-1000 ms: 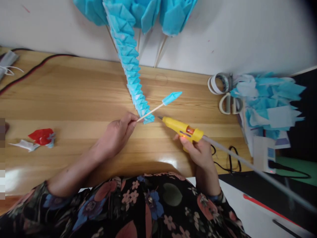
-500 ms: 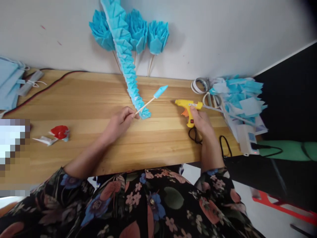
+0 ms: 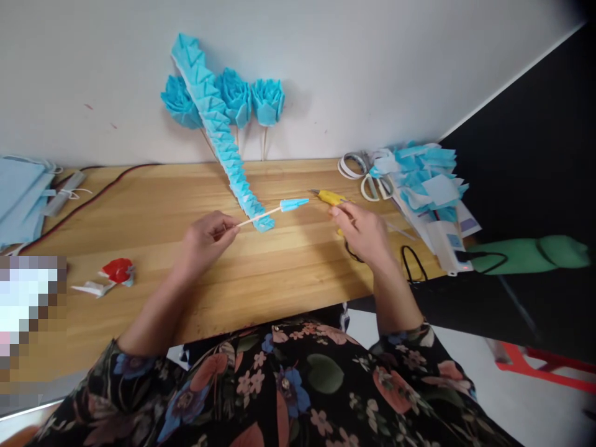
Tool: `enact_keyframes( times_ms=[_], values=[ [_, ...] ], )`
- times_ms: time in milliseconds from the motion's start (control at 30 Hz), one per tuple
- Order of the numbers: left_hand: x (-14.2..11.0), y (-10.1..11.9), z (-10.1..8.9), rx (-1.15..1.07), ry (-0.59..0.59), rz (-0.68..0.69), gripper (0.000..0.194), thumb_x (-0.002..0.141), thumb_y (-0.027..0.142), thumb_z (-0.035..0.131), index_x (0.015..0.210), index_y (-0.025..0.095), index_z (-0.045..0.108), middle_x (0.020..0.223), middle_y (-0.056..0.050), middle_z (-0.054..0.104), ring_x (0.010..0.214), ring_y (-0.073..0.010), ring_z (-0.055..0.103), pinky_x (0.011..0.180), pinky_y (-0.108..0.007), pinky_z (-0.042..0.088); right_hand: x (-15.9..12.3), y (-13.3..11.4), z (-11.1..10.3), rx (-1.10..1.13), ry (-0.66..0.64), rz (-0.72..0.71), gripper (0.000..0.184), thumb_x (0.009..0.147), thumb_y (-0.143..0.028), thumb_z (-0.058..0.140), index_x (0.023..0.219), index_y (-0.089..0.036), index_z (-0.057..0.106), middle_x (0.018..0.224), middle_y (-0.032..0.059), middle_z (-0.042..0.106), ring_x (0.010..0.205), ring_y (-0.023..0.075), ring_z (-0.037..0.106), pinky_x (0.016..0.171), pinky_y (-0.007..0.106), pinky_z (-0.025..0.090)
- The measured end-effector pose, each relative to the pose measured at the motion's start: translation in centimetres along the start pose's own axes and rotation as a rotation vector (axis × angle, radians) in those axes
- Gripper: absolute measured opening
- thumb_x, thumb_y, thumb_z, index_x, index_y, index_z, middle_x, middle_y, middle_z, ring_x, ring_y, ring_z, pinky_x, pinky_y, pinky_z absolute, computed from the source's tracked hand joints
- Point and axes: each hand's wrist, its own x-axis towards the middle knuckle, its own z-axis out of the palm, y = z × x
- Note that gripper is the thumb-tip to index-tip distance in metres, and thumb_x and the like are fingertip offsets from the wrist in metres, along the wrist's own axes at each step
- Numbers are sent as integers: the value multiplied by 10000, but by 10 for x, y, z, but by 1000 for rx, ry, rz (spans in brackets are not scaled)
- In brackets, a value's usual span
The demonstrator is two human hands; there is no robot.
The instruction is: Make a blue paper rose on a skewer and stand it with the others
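Note:
My left hand is closed on a thin wooden stick in a pinch. A narrow blue bud, rolled from soft sheet, sits on the stick's far end and points right. My right hand is closed around a yellow glue gun, its fingers hiding most of the grip. The gun's nozzle points left, just above and to the right of the bud's tip. Behind my left hand a long pleated blue strip leans on the wall, its lower end lying on the table.
Several blue flowers on sticks lean on the wall. Tape rolls, scissors and cut blue pieces lie at the right, near a white power strip. Face masks and a red wrapper lie left.
The view has shifted. My left hand has drawn back left with the stick, and the bud now lies flatter. The glue gun has tilted, with my right hand covering more of it.

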Motion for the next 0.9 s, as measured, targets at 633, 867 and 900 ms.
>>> enact_keyframes(
  times_ms=[633,867,900],
  values=[
    [-54,-9,-12,495,65,181,159,1004,193,596,945,170,741,946,-45,716,829,-173,685,736,-273,520,24,-12,62,276,-24,-437,194,1031,-208,499,1112,-213,675,968,59,785,911,216,716,812,362,541],
    [-58,-20,-7,551,56,274,58,955,131,669,961,159,719,915,-45,715,783,-166,669,710,-267,528,15,-14,73,346,-131,-488,133,1016,-232,574,1121,-202,649,947,49,770,843,187,707,743,326,537],
    [-58,-21,-7,550,43,266,61,952,131,674,970,163,722,919,-45,721,783,-166,674,713,-266,533,15,-14,71,354,-154,-478,137,1012,-242,582,1127,-204,645,952,49,768,838,188,705,737,327,537]
  ],
)
